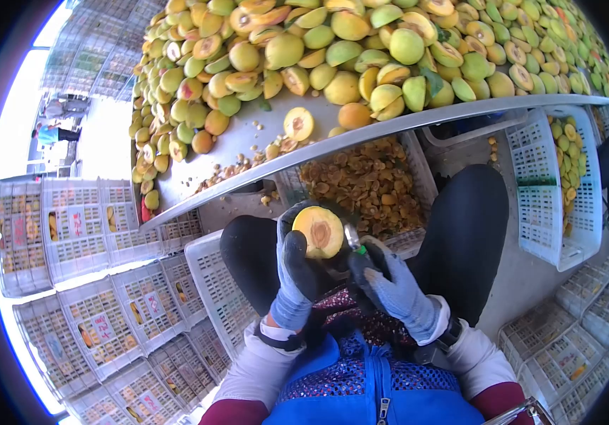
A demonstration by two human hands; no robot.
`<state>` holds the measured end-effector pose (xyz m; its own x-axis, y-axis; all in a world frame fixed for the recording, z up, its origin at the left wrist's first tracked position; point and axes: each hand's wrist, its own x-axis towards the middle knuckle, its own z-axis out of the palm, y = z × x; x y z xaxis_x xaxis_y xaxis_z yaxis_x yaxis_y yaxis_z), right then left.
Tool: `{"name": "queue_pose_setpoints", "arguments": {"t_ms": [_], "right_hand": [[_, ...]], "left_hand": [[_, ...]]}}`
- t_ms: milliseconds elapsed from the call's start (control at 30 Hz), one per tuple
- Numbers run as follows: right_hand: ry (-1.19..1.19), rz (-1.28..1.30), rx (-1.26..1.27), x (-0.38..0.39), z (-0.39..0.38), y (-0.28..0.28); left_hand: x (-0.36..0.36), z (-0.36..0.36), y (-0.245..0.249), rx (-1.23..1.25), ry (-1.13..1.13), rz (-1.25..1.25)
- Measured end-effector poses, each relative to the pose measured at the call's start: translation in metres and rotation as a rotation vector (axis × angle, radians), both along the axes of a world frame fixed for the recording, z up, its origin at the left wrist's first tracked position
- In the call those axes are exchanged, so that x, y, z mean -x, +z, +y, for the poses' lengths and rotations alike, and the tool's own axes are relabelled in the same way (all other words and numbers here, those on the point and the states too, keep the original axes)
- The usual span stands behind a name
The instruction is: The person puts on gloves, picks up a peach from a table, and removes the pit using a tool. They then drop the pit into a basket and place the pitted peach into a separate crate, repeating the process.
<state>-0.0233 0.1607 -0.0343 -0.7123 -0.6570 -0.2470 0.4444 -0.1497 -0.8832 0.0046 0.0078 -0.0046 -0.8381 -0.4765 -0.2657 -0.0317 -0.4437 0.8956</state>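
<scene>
The fruit half [319,232] is located in the left hand [294,265], above the lap and in front of the table edge, with its cut face turned up and its brown centre exposed. The gloved left fingers are curled around the underside and far side of the fruit half, with the thumb along its lower left; the grip is opened only to the width of the fruit. The gloved right hand [393,287] is closed around the handle of a tool [353,241], which shows a green band and a metal end. The metal end stands just beside the right edge of the fruit half; contact between the two cannot be determined. Between the knees, under the table [241,142], sits a bin [419,166] filled with brown pieces. The table carries a pile [283,51] of green and yellow fruit, whole and cut, with small brown bits [228,171] scattered near its front edge. A crate [214,283] stands beside the left leg. At the right, a second crate [531,173] contains more fruit. Stacked crates [95,312], some with labels, occupy the far left.
</scene>
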Motion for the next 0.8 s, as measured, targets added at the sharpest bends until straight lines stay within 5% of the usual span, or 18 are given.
{"name": "queue_pose_setpoints", "arguments": {"t_ms": [67,167,200,400,700,800], "right_hand": [[0.050,0.423,-0.081,0.012,0.000,0.025],[0.306,0.562,-0.368,0.006,-0.004,0.034],[0.169,0.773,-0.446,-0.002,-0.007,0.033],[0.313,0.928,-0.720,-0.018,-0.011,0.051],[0.443,0.913,-0.672,-0.028,-0.005,0.053],[0.507,0.866,-0.662,-0.033,-0.002,0.044]], "left_hand": [[-0.012,-0.010,0.004,0.006,-0.078,-0.018],[-0.031,-0.015,0.002,-0.022,-0.145,-0.046],[-0.034,-0.012,0.001,-0.004,-0.107,-0.034],[-0.049,0.003,0.012,0.241,0.011,-0.134],[-0.069,-0.003,0.014,0.473,-0.105,-0.234],[-0.085,-0.009,-0.005,1.250,-0.132,-0.008]]}}
